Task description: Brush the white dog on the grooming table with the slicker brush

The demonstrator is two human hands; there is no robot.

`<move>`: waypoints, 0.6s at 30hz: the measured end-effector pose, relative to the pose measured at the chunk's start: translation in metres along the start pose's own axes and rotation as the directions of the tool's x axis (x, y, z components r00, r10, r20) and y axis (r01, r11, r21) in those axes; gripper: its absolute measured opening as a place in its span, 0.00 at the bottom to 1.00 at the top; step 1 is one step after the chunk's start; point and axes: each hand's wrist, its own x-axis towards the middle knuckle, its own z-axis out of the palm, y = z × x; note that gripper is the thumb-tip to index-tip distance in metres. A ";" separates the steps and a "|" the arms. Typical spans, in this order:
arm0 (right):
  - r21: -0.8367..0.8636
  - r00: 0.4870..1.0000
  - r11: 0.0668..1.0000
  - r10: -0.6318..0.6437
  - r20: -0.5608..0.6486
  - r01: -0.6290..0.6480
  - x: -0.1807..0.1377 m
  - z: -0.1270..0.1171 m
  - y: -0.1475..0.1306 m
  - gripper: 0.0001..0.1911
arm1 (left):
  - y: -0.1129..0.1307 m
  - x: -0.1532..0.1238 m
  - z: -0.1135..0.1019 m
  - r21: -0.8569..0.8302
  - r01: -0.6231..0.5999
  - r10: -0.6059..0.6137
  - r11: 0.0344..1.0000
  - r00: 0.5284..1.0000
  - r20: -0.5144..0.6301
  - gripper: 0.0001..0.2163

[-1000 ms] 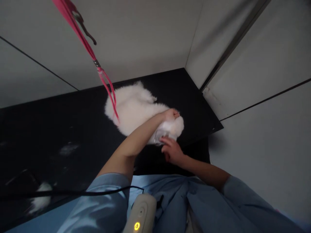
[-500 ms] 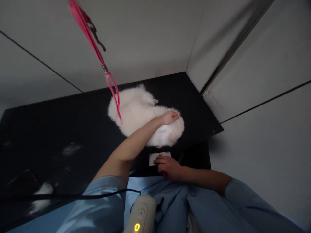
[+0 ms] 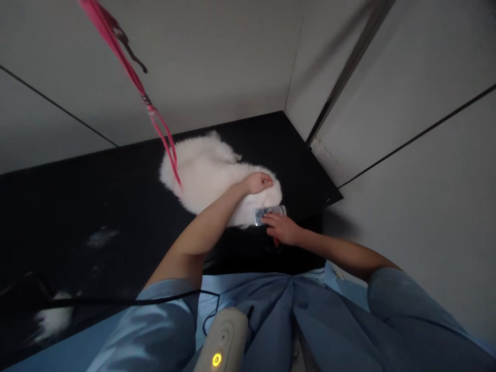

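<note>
A fluffy white animal (image 3: 205, 175), apparently a small dog, lies on a black table (image 3: 127, 201). My left hand (image 3: 259, 182) rests on the animal's right end, its fingers curled closed into the fur; what is pinched there is partly hidden. In my right hand (image 3: 284, 229) is a slicker brush (image 3: 279, 210) with a flat, pale rectangular head and a reddish handle. My fingers lie along the back of the head, which meets the fur at the animal's near right edge.
A pink grooming loop (image 3: 129, 72) with a dark clip hangs down onto the animal. Loose white fur tufts (image 3: 54, 318) lie on the left. Grey walls (image 3: 217, 57) border the table's back and right. A cabled pale device (image 3: 222, 341) hangs at my front.
My right hand has moved forward with the slicker brush, from near my body up to the animal's fur. The left hand keeps its place on the animal. The whole view has shifted slightly.
</note>
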 end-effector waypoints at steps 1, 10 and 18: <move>0.019 0.998 0.999 -0.045 0.035 0.044 -0.001 0.001 0.001 0.06 | 0.000 -0.001 0.000 0.019 -0.002 0.002 1.000 1.000 0.004 0.15; 0.063 0.985 0.998 -0.013 0.172 0.002 0.002 -0.002 -0.009 0.06 | 0.007 -0.005 -0.001 0.296 0.011 -0.004 0.955 1.000 -0.024 0.17; -0.022 0.979 0.999 0.034 0.199 -0.031 -0.002 -0.006 -0.008 0.08 | 0.018 -0.004 -0.001 0.538 -0.052 0.056 0.842 0.998 0.010 0.17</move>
